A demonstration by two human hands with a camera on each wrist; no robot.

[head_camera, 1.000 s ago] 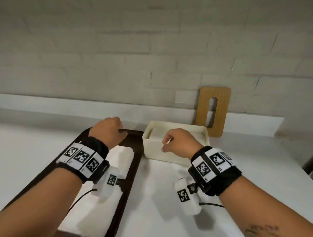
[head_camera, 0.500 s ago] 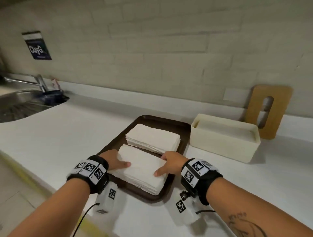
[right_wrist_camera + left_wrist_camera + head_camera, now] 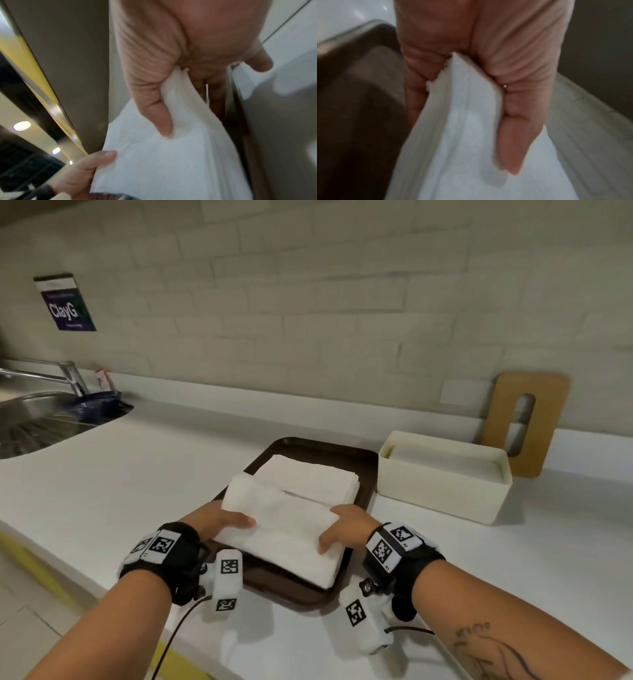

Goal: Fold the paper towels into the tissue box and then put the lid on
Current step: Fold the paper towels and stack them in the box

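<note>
Nearest, two forearms with black wrist straps (image 3: 163, 556) bearing square black-and-white coded tags; dark ink drawn on the right forearm, no word legible in it. Left hand (image 3: 215, 520) clamped on the left end of a bundle of white paper towels (image 3: 281, 520), thumb on top, fingers underneath, the same pinch plain in the left wrist view (image 3: 481, 75). Right hand (image 3: 342, 527) gripping the right end likewise, thumb pressed into the top sheet (image 3: 154, 102), fingers curled below. Bundle raised off the near stack of towels (image 3: 308, 566), its far edge bowed upward. Under both, a dark brown tray (image 3: 363, 474) on the white counter (image 3: 137, 481), with a second stack of towels (image 3: 308, 477) lying flat at the tray's far end. Just right of the tray, a cream tissue box (image 3: 442, 491), open at the top, white sheets visible inside. Behind the box, a wooden lid (image 3: 527, 422) with a long slot, standing on end and leaning against the tiled wall. Far left, a steel sink (image 3: 37, 422) with a tap, and above it on the wall a dark sign (image 3: 65, 302) reading "ClayG", the smaller lines too blurred to read.
</note>
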